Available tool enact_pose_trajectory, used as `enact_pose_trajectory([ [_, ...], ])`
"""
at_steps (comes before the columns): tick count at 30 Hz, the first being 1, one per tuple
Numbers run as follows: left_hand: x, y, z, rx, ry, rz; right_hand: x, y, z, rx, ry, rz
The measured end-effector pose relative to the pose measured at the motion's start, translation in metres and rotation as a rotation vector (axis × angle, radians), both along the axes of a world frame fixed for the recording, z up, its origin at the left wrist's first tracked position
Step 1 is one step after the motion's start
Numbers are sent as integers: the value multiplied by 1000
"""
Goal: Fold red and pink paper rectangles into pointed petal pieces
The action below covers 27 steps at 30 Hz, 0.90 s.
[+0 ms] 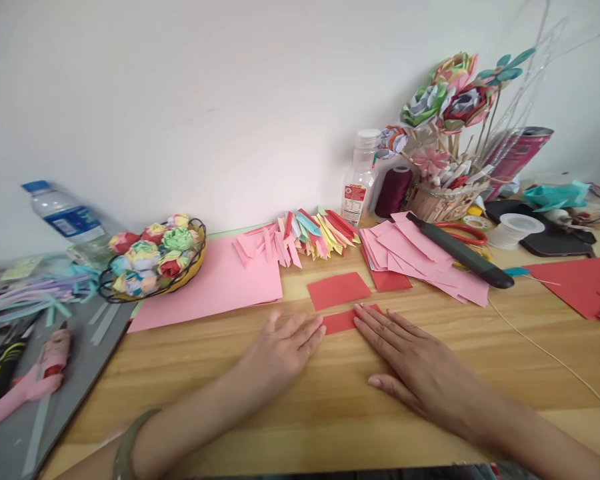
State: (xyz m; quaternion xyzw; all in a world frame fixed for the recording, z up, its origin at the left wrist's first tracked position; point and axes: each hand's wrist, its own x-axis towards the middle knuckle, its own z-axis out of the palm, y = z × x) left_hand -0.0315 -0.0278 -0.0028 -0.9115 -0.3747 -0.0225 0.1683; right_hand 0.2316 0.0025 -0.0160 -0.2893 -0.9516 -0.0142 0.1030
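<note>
A narrow red paper strip [340,323] lies flat on the wooden table [330,413], between my two hands. The fingertips of my left hand [283,343] touch its left end, fingers stretched out and somewhat blurred. Across its right end lie the fingers of my right hand [410,353], flat and with the thumb apart. Just behind the strip is a wider red paper rectangle [339,291]. A stack of pink paper pieces [410,257] sits to the back right, with more red paper [391,281] under it.
Folded coloured paper pieces [305,233] stand behind, beside large pink sheets [220,280] and a basket of paper flowers [155,257]. Tools, including a glue gun [50,363], lie on a grey mat at left. A black-handled cutter [460,253], thread spool [515,230] and bottle [359,180] are at right.
</note>
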Motion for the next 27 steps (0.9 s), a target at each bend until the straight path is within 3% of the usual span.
enact_pose_trajectory([
  [10,0,1,-13,-32,-130,37,-3,-1,5,-85,-25,-13],
  [15,-2,1,-12,-63,-146,32,-7,-5,13,-61,-56,-48],
  [27,-5,1,-12,-143,-182,33,0,-9,8,152,59,-233],
])
